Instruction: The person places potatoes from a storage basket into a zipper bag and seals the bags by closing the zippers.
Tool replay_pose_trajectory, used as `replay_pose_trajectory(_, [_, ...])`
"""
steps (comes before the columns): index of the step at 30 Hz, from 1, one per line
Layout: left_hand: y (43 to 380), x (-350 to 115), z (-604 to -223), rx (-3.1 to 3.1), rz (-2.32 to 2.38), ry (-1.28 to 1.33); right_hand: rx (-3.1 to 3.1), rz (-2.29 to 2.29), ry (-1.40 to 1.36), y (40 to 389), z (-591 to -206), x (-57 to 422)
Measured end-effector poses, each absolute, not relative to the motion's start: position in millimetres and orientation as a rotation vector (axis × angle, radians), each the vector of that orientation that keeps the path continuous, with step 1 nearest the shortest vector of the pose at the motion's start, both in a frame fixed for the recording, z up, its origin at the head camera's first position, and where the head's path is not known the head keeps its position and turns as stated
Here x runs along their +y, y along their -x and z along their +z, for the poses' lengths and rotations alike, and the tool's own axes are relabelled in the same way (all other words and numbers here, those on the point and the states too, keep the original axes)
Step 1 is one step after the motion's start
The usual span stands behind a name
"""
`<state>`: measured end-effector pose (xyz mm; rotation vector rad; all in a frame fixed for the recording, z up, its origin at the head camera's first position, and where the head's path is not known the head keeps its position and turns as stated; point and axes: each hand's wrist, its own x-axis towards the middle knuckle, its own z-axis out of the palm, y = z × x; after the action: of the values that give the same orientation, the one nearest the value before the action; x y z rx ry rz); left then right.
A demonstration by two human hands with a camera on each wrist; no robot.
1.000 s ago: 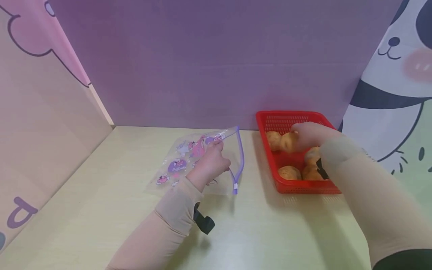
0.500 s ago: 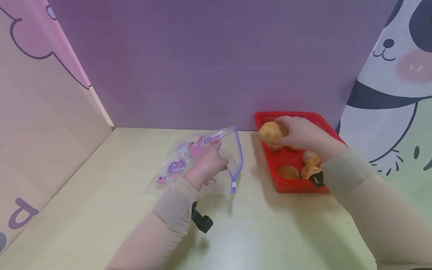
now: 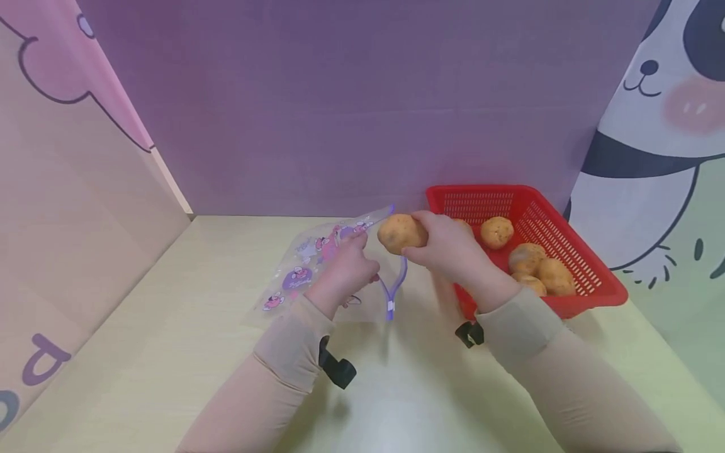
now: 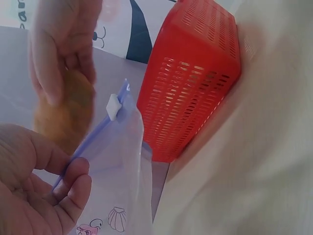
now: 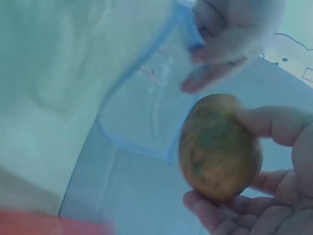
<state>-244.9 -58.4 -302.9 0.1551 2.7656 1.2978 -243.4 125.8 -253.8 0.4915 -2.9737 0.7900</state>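
Note:
My left hand pinches the purple rim of a clear printed zip bag, keeping its mouth spread. The white slider shows at the bag's corner in the left wrist view. In my right hand is a potato, gripped between thumb and fingers. It hangs in the air at the bag's mouth, covering part of the rim in the head view. The right wrist view shows the potato beside the spread opening; no potato is visible inside the bag.
To the right stands a red plastic basket with several potatoes in it. A purple panel rises behind the pale table. Printed panels flank both sides.
The right hand has lifted a potato out of the red basket and carried it left to the bag's mouth. The left hand stays on the bag's rim.

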Motion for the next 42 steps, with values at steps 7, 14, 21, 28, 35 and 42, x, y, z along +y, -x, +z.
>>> replay_pose_trajectory(7, [243.7, -58.4, -300.4, 2.784, 1.310, -0.167, -2.990, 0.723, -0.474, 254.0, -274.2, 107.3])
replay_pose_trajectory(14, [239.1, -56.9, -296.4, 2.768, 1.414, -0.193, -3.064, 0.822, -0.543, 265.3, -288.9, 91.9])
replay_pose_trajectory(21, [235.7, -58.1, -291.4, 2.824, 1.378, -0.250, -3.072, 0.846, -0.652, 272.8, -302.1, 81.5])
replay_pose_trajectory(28, [235.0, -58.0, -287.4, 2.828, 1.362, -0.296, -3.034, 0.896, -0.739, 278.4, -312.5, 73.9])
replay_pose_trajectory(35, [231.9, -58.1, -281.4, 2.840, 1.342, -0.289, -3.081, 0.899, -0.756, 277.3, -313.7, 71.4])
replay_pose_trajectory(42, [232.6, -61.3, -282.1, 2.761, 1.467, -0.274, -3.061, 0.750, -0.755, 274.3, -307.8, 74.2])
